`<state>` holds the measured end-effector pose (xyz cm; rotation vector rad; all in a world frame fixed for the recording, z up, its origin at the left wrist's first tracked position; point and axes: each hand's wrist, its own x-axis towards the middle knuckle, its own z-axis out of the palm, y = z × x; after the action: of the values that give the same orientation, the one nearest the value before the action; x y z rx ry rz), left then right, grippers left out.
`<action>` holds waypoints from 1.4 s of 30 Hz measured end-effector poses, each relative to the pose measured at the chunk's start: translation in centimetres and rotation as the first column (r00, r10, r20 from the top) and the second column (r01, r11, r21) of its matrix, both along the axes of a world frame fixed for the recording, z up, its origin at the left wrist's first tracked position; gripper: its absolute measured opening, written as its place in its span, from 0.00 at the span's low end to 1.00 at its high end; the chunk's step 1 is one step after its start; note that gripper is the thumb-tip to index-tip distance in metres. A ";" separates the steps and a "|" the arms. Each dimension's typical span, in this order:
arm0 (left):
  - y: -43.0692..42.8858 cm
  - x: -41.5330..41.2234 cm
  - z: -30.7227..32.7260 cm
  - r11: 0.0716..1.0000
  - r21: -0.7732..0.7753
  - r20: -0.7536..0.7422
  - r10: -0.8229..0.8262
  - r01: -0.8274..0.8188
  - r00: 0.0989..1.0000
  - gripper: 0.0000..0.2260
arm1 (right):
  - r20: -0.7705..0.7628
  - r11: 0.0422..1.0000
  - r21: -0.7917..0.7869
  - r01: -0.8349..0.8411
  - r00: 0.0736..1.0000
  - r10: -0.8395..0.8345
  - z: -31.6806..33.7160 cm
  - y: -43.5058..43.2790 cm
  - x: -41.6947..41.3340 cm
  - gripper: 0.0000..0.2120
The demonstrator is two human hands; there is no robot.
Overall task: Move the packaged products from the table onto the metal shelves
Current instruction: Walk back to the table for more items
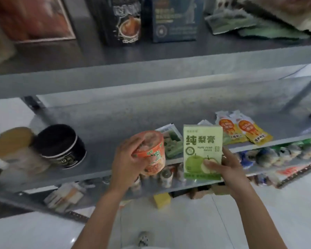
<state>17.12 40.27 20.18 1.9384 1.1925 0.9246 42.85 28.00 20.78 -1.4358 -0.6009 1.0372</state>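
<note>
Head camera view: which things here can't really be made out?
The orange cup: label blurred, partly covered by the left hand.
The top-shelf boxes: cut off by the upper edge, print blurred.
The lower-shelf goods: half hidden under the middle shelf, smeared.
The green box: its lower corner covered by the right hand; small print unreadable.
The table: outside the frame.

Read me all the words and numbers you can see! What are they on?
"纯梨膏": green box in the right hand.
"PURE PEAR PASTE": same box.
"12": black cup.
Too blurred to read: orange cup in the left hand, sachets, top-shelf boxes.
</note>
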 end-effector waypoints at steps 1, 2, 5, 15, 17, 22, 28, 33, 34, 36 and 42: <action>0.7 -1.3 -0.2 0.999 0.028 -0.015 0.035 -0.034 0.999 0.31 | 0.007 0.999 0.007 -0.048 0.999 0.048 0.1 1.5 -1.1 0.26; 1.5 -2.6 -0.5 0.995 0.061 -0.029 0.075 -0.073 0.997 0.31 | 0.011 0.995 0.017 -0.097 0.995 0.097 0.0 2.8 -2.1 0.25; 3.4 -6.2 -1.9 0.981 0.113 -0.063 0.162 -0.155 0.985 0.32 | 0.009 0.976 0.016 -0.215 0.977 0.215 -0.5 6.8 -5.5 0.24; 7.4 -10.5 -4.2 0.933 0.357 -0.308 0.162 -0.044 0.938 0.35 | -0.013 0.980 -0.013 -0.198 0.980 0.197 -5.2 15.5 -12.1 0.23; 7.7 -10.9 -4.3 0.909 0.416 -0.361 0.168 -0.003 0.917 0.34 | 0.011 0.980 -0.014 -0.199 0.980 0.199 -5.4 16.2 -12.4 0.24; 8.3 -11.5 -5.0 0.887 0.460 -0.467 0.200 0.043 0.862 0.29 | 0.127 0.965 0.075 -0.251 0.962 0.240 -5.7 16.2 -13.0 0.27; 8.2 -11.5 -4.7 0.867 0.496 -0.504 0.249 0.041 0.827 0.33 | 0.283 0.937 0.045 -0.348 0.903 0.322 -5.6 15.5 -11.8 0.26; 8.3 -11.4 -4.7 0.843 0.535 -0.526 0.285 0.052 0.801 0.33 | 0.365 0.939 0.042 -0.342 0.880 0.304 -5.8 14.8 -11.8 0.27; 8.3 -11.4 -4.8 0.841 0.538 -0.533 0.290 0.054 0.795 0.33 | 0.370 0.942 0.039 -0.334 0.881 0.297 -6.0 14.8 -11.8 0.26; 8.3 -11.4 -4.7 0.840 0.540 -0.540 0.295 0.056 0.788 0.33 | 0.378 0.945 0.036 -0.325 0.880 0.288 -6.2 14.8 -11.9 0.27; 8.0 -11.4 -4.5 0.852 0.521 -0.538 0.278 0.055 0.796 0.33 | 0.437 0.953 0.067 -0.295 0.867 0.237 -6.3 14.7 -12.5 0.27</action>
<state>5.72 48.23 15.70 2.7658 1.5418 0.7532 30.38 42.73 14.47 -1.4975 -1.1945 0.8743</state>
